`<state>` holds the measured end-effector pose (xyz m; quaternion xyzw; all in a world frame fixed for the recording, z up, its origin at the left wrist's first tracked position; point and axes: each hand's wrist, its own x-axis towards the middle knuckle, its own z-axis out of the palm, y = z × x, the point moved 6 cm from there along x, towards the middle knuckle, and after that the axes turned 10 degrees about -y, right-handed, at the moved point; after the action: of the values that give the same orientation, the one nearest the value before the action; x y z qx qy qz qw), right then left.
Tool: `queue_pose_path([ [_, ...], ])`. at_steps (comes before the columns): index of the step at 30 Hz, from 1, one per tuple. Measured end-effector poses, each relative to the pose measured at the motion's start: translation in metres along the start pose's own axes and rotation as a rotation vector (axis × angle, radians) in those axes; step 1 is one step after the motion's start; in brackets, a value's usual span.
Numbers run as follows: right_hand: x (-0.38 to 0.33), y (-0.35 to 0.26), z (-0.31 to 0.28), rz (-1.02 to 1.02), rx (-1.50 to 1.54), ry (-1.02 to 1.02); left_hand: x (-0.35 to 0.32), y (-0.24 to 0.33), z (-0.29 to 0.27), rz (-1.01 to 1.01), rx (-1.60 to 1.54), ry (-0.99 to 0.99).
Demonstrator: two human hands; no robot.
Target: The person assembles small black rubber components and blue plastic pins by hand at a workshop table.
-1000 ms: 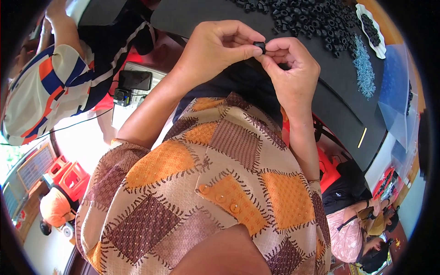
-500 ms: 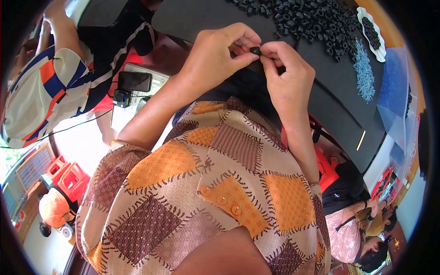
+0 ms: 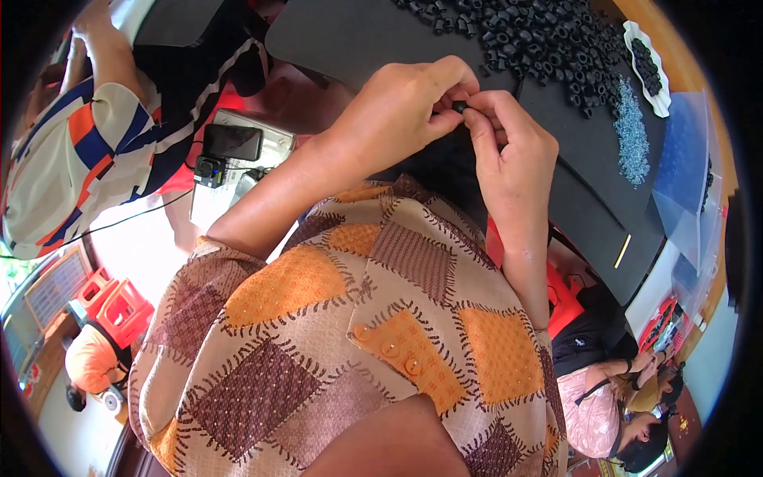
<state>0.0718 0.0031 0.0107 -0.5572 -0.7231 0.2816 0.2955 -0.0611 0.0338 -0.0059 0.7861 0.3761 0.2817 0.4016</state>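
Note:
My left hand point(image 3: 401, 115) pinches a small black piece point(image 3: 459, 106) between thumb and fingers, over the table's near edge. It resembles the hollow black rubber-like caps piled beyond my hands. My right hand point(image 3: 517, 147) is closed too, its thumb and forefinger pressed together against the piece's right side. Any smaller part between those right fingertips is hidden. The pile of black caps point(image 3: 548, 52) spreads over the far side of the dark table point(image 3: 342, 36). To its right lies a heap of tiny light-blue translucent bits point(image 3: 633, 139).
A white scalloped dish point(image 3: 661, 103) of black pieces stands far right, near clear plastic sheets point(image 3: 679, 183). A thin black strip point(image 3: 592, 191) and a yellow stick point(image 3: 622, 250) lie on the table. Left, a phone point(image 3: 233, 142) rests on a box; people sit on both sides.
Both hands have shifted slightly right and nearer to me, still together at the black piece. The view has tilted a little; the piles are unchanged.

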Motion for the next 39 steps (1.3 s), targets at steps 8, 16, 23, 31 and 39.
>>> queue_pose_path([
  [8, -0.002, 0.009, -0.003, 0.058, 0.127, 0.029, -0.005, -0.003, 0.0, 0.171, 0.202, 0.158],
  [16, 0.002, 0.009, -0.016, -0.094, 0.3, 0.099, -0.013, 0.013, -0.002, 0.385, 0.418, 0.234],
  [23, 0.04, 0.018, 0.004, -0.323, 1.392, -0.284, -0.011, 0.021, -0.008, 0.349, 0.413, 0.207],
  [31, 0.018, -0.005, 0.013, -0.342, 0.767, -0.218, -0.011, -0.006, -0.002, 0.135, 0.264, 0.212],
  [39, 0.028, -0.036, -0.05, -0.937, 0.954, -0.675, -0.011, -0.011, 0.001, 0.159, 0.235, 0.22],
])
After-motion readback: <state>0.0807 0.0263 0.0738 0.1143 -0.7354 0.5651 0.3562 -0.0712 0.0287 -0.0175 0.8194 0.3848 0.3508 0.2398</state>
